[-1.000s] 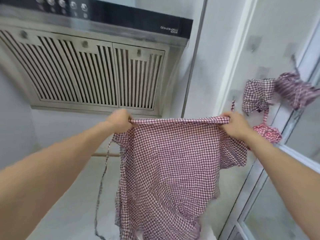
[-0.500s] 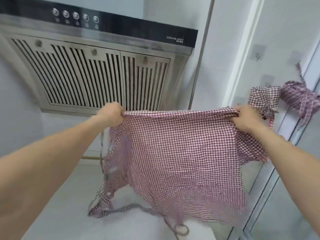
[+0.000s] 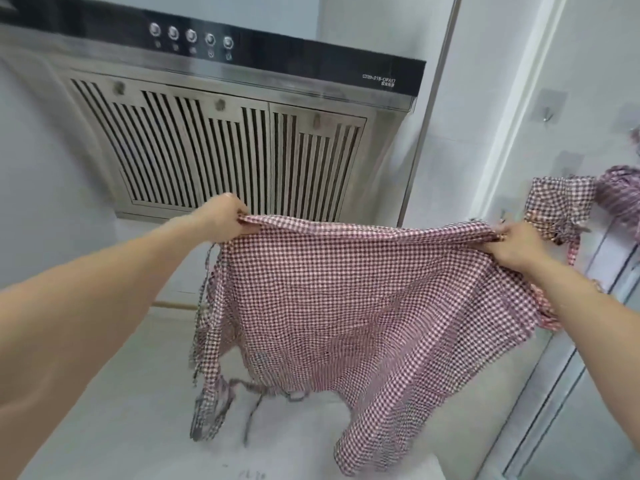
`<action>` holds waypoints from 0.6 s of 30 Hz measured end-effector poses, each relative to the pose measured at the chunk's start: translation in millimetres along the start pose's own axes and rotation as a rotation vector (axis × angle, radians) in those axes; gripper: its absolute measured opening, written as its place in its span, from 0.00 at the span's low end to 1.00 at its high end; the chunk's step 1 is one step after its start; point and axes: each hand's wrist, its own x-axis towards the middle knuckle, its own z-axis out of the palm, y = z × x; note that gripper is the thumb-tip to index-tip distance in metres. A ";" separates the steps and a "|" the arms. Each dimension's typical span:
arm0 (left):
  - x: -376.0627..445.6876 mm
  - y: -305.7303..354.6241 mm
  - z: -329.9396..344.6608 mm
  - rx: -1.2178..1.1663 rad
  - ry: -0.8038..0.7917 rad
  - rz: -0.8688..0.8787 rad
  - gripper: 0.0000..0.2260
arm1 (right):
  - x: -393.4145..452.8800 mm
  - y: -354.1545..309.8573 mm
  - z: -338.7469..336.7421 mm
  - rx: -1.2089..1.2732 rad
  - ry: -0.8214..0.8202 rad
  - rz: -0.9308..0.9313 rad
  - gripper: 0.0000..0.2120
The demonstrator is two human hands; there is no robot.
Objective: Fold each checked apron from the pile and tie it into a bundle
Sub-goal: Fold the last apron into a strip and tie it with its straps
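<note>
- Since half a second ago the lower part of the apron [image 3: 349, 317] has swung up and out toward the right, and its bottom corner now sticks out low on the right instead of hanging down
- Both hands sit a little wider apart than before, and the top edge sags a bit in the middle
- Up in the air between the two arms is where the apron is, spread wide, above the white counter [image 3: 114, 420]
- It has small red and white checks, and the cloth looks blurry near the bottom
- Thin strings [image 3: 256, 393] dangle from the lower left side, down near the counter
- At the top left corner, the left hand [image 3: 227, 216] pinches the cloth with curled fingers
- At the top right corner, the right hand [image 3: 516, 244] grips the cloth, fingers curled round a bunch of it
- Below the apron the counter is white and flat, with room on the left side
- Just behind the right hand, more checked aprons [image 3: 557, 206] hang in a bunch by the wall on the right
- Behind the top edge of the apron is the big metal cooker hood [image 3: 221, 150], with a row of round buttons [image 3: 190, 36] on its black strip
- A glass door frame [image 3: 571, 375] runs down the right side, close to the right arm
</note>
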 end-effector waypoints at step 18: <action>-16.7 -6.3 -0.8 -0.786 -0.134 -0.268 0.09 | 3.4 -13.8 -11.6 0.449 -0.365 0.357 0.18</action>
